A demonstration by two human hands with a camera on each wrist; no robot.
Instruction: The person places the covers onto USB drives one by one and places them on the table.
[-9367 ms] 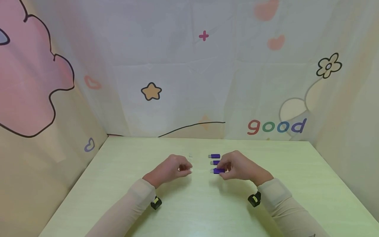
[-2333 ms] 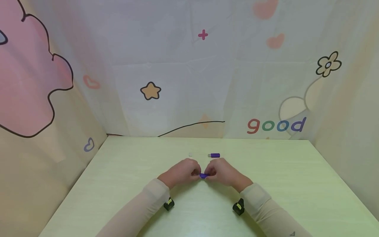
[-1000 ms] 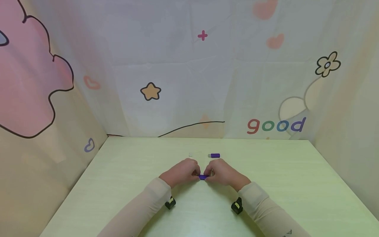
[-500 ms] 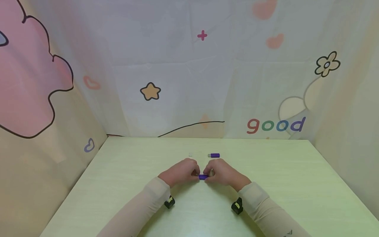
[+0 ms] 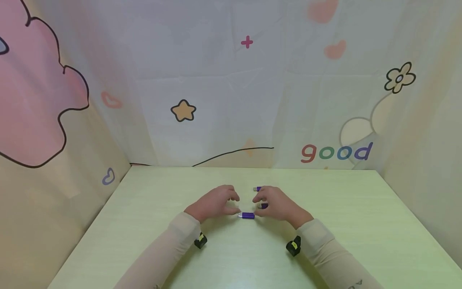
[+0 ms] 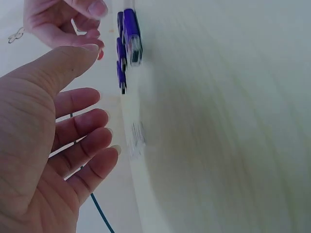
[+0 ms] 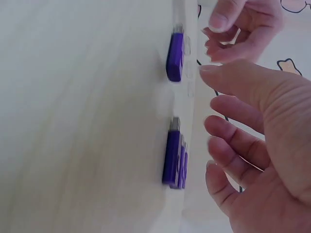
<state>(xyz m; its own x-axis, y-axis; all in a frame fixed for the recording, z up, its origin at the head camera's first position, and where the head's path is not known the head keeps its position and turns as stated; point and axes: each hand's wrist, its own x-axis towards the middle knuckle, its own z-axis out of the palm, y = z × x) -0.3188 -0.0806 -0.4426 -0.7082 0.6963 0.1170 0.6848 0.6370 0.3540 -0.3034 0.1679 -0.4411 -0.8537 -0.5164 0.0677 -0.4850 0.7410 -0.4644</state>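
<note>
A purple USB stick (image 5: 247, 215) lies on the table between my hands, its pale plug end pointing left; whether a clear cap covers that end I cannot tell. My left hand (image 5: 215, 202), fingers spread and slightly bent, hovers by the plug end and holds nothing. At the other end, my right hand (image 5: 279, 204) is likewise relaxed, its thumb close to the stick. Partly behind the right hand are a second USB stick (image 5: 264, 206) and a farther one (image 5: 257, 188). In the right wrist view, grouped USB sticks (image 7: 171, 155) overlap one another. Small clear pieces (image 6: 138, 138) appear in the left wrist view.
The pale wooden table (image 5: 144, 241) ends at a printed curtain (image 5: 216, 132) at the back and sides. Each wrist carries a small black camera, the left camera (image 5: 200, 241) and the right camera (image 5: 294, 246).
Half a second ago both hands pinched the near USB stick between them. Now their fingers have let go and spread, the hands have drawn apart, and the stick lies on the table.
</note>
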